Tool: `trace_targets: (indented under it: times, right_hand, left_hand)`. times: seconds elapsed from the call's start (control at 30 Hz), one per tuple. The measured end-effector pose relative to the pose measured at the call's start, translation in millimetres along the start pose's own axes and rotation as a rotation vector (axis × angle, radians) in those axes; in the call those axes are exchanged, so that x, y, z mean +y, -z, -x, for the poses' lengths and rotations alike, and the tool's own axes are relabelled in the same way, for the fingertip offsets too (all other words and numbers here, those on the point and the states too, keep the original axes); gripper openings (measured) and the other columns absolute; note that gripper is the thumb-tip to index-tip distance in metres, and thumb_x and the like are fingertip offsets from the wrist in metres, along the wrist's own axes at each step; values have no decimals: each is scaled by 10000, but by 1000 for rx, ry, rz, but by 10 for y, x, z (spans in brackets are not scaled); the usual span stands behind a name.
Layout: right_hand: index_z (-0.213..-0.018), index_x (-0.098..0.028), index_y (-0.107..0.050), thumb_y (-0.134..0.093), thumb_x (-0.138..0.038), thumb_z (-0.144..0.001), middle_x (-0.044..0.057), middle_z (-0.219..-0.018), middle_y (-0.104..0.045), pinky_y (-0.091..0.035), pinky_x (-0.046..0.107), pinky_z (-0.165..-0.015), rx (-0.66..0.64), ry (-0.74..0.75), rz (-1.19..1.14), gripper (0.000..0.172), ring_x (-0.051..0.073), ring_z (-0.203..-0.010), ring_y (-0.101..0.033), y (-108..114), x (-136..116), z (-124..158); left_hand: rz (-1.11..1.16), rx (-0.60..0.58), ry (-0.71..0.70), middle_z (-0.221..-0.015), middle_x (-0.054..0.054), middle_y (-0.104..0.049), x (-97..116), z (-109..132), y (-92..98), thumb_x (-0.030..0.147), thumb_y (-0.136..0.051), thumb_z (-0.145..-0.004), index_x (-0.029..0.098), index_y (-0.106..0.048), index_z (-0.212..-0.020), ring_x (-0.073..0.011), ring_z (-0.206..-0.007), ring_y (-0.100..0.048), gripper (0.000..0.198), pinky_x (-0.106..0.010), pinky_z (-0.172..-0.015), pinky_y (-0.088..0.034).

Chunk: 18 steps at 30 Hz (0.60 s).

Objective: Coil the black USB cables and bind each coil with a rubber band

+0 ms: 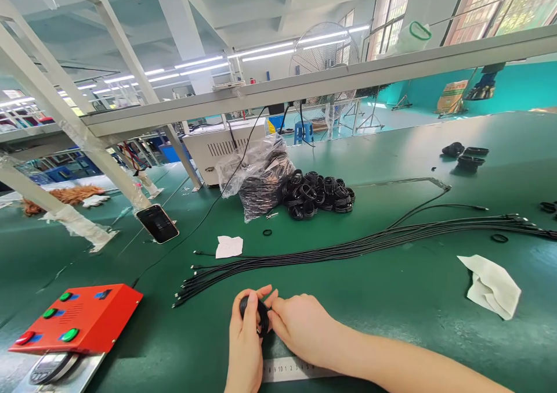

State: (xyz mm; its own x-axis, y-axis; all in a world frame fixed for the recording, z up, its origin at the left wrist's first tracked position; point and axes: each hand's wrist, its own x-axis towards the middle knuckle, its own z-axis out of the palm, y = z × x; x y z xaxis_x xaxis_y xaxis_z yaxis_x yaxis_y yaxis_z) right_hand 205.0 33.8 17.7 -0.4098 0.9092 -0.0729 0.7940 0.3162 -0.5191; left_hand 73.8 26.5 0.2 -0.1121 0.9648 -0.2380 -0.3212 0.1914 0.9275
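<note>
A small coil of black cable [256, 314] is held near the front edge of the green desk [391, 335], gripped in the curled fingers of the left hand [246, 343] and pinched by the right hand [300, 326], the two hands touching. Just below them, a ruler [289, 370] is laid along the edge. Beyond the hands, a long bundle of black cables [348, 251] is stretched across the desk, and a heap of coiled cables [317, 194] is piled beside a clear plastic bag [256, 175] of dark coils. A red control box [76, 320] is placed at the left edge, and a crumpled white cloth [489, 285] lies toward the right edge.
</note>
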Motion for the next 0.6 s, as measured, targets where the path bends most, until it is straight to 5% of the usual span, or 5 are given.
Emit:
trace_targets:
  times: [0.23, 0.6]
  right_hand:
    - [-775, -154, -605, -317, -170, -958, 52, -785, -666, -384, 248, -652, -91, 80, -328, 342, 151, -664, -593, -122, 78, -92]
    - [-833, -145, -602, -282, -235, -982, 88, -802, -675, -384, 259, -591, -43, -15, -327, 364, 171, -644, -593, -290, 38, -96]
  left_hand:
    - [-107, 48, -11, -1129, -90, -727, -138, -59, -8, 584, -632, -760, 266, -522, -964, -286, -996, -698, 393, -316, -645, -543]
    - [-235, 33, -72, -1160, -115, -682, -286, -81, 37, 611, -614, -762, 258, -516, -999, -283, -1019, -665, 436, -328, -670, -548]
